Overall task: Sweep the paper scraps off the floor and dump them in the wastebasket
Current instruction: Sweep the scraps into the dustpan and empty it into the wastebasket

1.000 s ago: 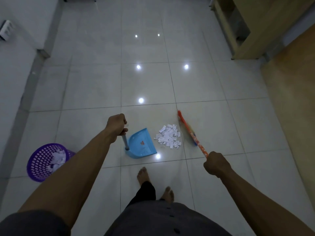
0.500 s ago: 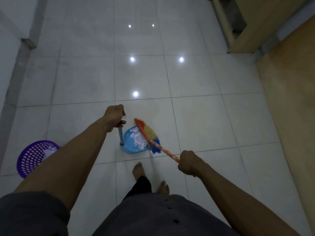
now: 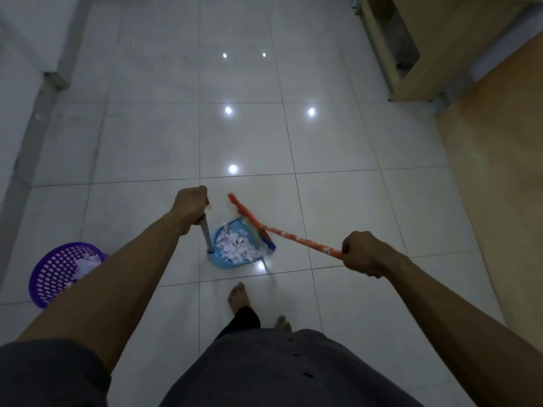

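A blue dustpan (image 3: pixel 224 263) sits on the tiled floor in front of my feet, filled with white paper scraps (image 3: pixel 235 247). My left hand (image 3: pixel 189 207) grips the top of its grey upright handle (image 3: pixel 205 234). My right hand (image 3: pixel 363 254) is closed on the orange broom handle (image 3: pixel 299 238); the broom head (image 3: pixel 249 223) lies along the pan's right, open edge. A purple wastebasket (image 3: pixel 60 273) stands at the lower left, partly hidden by my left forearm, with some paper inside.
A white wall with a grey skirting runs along the left. A wooden cabinet (image 3: pixel 435 45) stands at the upper right, and a wooden panel (image 3: pixel 499 186) lines the right side. My bare feet (image 3: pixel 239 298) are just behind the dustpan.
The broom swept the scrap pile leftward off the floor into the dustpan, then its head drew back to the pan's right edge. My left hand kept holding the dustpan handle.
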